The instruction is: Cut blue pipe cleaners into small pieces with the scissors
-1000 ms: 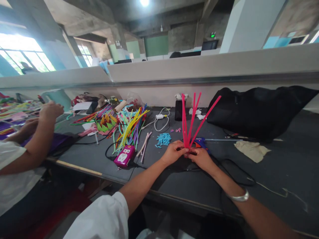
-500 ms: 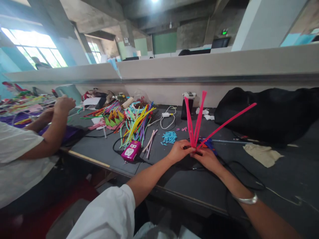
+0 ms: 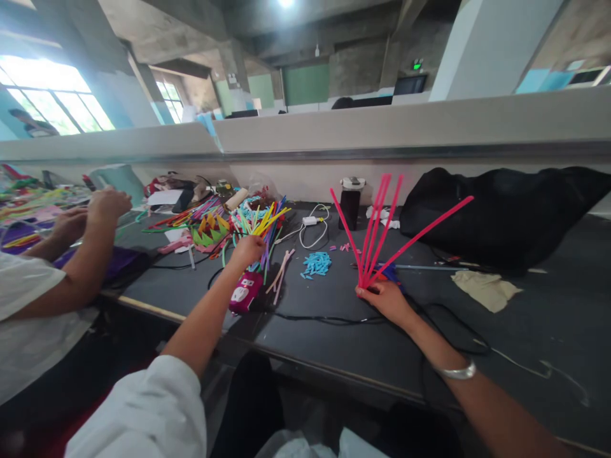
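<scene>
My right hand (image 3: 386, 301) pinches the lower ends of several red-pink pipe cleaners (image 3: 379, 235), which fan upward, one leaning far right. Over to the left, my left hand (image 3: 249, 252) is at the near end of a pile of mixed-colour pipe cleaners (image 3: 270, 220). Its fingers are curled together against the yellow and green ones; whatever is between them is hidden. Just below that hand lies a magenta box with a cartoon face (image 3: 245, 292). Pale pink pipe cleaners (image 3: 280, 276) lie crossed beside it.
Small blue pieces (image 3: 316, 264) are heaped mid-table, near a white cable (image 3: 311, 221). A dark device (image 3: 350, 210) stands by the partition. A black bag (image 3: 491, 219) and beige cloth (image 3: 487, 289) lie right; black cords (image 3: 329, 319) cross the front. A co-worker's hands (image 3: 109, 205) work at left.
My left hand has left the red-pink pipe cleaners and moved left to the mixed-colour pile. My right hand keeps hold of the red-pink ones, which have spread wider.
</scene>
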A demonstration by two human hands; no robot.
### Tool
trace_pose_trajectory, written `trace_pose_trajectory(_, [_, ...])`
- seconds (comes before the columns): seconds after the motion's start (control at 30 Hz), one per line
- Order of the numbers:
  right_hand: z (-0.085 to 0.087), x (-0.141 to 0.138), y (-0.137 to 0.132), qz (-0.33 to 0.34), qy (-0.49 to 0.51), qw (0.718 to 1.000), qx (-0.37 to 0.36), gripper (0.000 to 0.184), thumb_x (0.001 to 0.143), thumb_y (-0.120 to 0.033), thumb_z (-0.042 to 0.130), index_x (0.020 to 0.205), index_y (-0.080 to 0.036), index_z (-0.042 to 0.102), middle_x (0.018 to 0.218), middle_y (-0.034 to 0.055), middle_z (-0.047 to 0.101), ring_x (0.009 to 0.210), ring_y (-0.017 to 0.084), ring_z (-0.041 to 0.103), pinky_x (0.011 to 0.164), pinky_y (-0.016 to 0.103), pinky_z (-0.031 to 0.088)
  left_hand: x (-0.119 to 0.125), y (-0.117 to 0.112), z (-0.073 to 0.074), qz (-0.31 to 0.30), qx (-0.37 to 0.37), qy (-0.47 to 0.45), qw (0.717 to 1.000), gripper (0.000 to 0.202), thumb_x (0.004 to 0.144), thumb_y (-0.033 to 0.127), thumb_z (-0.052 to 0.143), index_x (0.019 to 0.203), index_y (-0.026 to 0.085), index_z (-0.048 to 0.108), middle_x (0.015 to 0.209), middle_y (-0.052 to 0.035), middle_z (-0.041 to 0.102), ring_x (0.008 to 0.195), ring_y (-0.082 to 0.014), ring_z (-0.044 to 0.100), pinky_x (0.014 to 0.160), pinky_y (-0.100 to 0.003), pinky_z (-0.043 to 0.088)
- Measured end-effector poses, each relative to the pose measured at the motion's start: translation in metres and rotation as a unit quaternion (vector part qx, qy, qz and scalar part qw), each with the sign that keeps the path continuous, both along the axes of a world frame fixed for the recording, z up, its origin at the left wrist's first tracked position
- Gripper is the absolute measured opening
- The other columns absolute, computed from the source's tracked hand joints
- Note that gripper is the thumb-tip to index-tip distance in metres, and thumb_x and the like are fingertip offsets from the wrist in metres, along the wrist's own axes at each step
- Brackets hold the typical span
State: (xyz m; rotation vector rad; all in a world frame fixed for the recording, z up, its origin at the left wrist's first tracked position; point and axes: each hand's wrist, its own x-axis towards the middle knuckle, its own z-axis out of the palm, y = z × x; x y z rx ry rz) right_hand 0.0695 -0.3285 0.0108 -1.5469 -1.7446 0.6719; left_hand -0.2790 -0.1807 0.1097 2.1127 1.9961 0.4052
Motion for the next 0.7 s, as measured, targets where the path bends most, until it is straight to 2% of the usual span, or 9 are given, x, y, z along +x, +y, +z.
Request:
trace_pose_trajectory(0.1, [-0.002,0.000,0.001,-0.014,-0.005,1.000,-0.010,0.042,0.079,-0.053,0.055,0.067,-0.016,0.070,0.063,0.0025,0.066,0.061,0.017,0.058,0.057,0.025,0.040,-0.020,0.015,-0.011,0.041,0.004,0.033,0.999,0.029,0.077,0.039,0.057,0.084,0.013,0.069,0.070,-0.0079,0.066,0.071,-0.0203,0.062,0.059,-0.024,0.038])
trace_pose_trajectory(0.2, [-0.002,0.000,0.001,-0.032,-0.014,0.999,-0.020,0.046,0.078,-0.056,0.054,0.060,-0.016,0.067,0.056,0.0022,0.062,0.055,0.016,0.055,0.052,0.025,0.037,-0.023,0.021,-0.026,0.033,-0.010,0.065,0.997,0.038,0.076,0.051,0.057,0.078,0.015,0.068,0.077,-0.0100,0.068,0.078,-0.0213,0.063,0.061,-0.023,0.038])
trace_pose_trajectory(0.3, [-0.003,0.000,0.000,-0.027,-0.010,0.999,-0.017,0.046,0.078,-0.056,0.054,0.062,-0.016,0.069,0.056,0.0030,0.063,0.056,0.017,0.057,0.053,0.025,0.039,-0.017,0.025,-0.036,0.024,0.005,0.067,0.997,0.031,0.071,0.046,0.064,0.079,0.017,0.067,0.088,-0.0106,0.069,0.085,-0.0222,0.063,0.064,-0.023,0.040])
trace_pose_trajectory(0.37, [-0.003,0.000,0.000,-0.022,-0.010,1.000,-0.015,0.045,0.078,-0.055,0.054,0.065,-0.016,0.071,0.058,0.0033,0.065,0.058,0.018,0.058,0.055,0.025,0.040,-0.014,0.028,-0.038,0.033,0.014,0.051,0.998,0.025,0.070,0.040,0.065,0.080,0.017,0.068,0.087,-0.0094,0.069,0.085,-0.0213,0.063,0.065,-0.022,0.040])
trace_pose_trajectory(0.43, [-0.003,0.001,0.000,-0.021,-0.013,1.000,-0.011,0.044,0.077,-0.056,0.054,0.067,-0.017,0.073,0.060,0.0035,0.066,0.060,0.018,0.059,0.056,0.026,0.042,-0.015,0.032,-0.036,0.045,0.012,0.030,0.998,0.024,0.073,0.037,0.060,0.080,0.016,0.069,0.076,-0.0074,0.069,0.076,-0.0188,0.062,0.063,-0.022,0.041])
trace_pose_trajectory(0.53, [-0.001,0.001,-0.001,-0.023,-0.013,1.000,-0.016,0.045,0.077,-0.057,0.054,0.069,-0.017,0.073,0.062,0.0037,0.068,0.061,0.019,0.061,0.058,0.027,0.043,-0.024,0.036,-0.026,0.062,0.017,-0.004,0.998,0.030,0.079,0.037,0.053,0.085,0.013,0.069,0.065,-0.0051,0.066,0.063,-0.0153,0.060,0.058,-0.021,0.040])
trace_pose_trajectory(0.7, [0.003,-0.001,-0.003,-0.029,0.012,0.999,-0.026,0.040,0.075,-0.055,0.058,0.068,-0.019,0.073,0.062,0.0041,0.069,0.062,0.021,0.062,0.056,0.027,0.043,-0.034,0.031,-0.008,0.079,0.056,-0.012,0.995,0.032,0.078,0.035,0.053,0.094,0.012,0.069,0.071,-0.0052,0.067,0.067,-0.0150,0.059,0.060,-0.021,0.039])
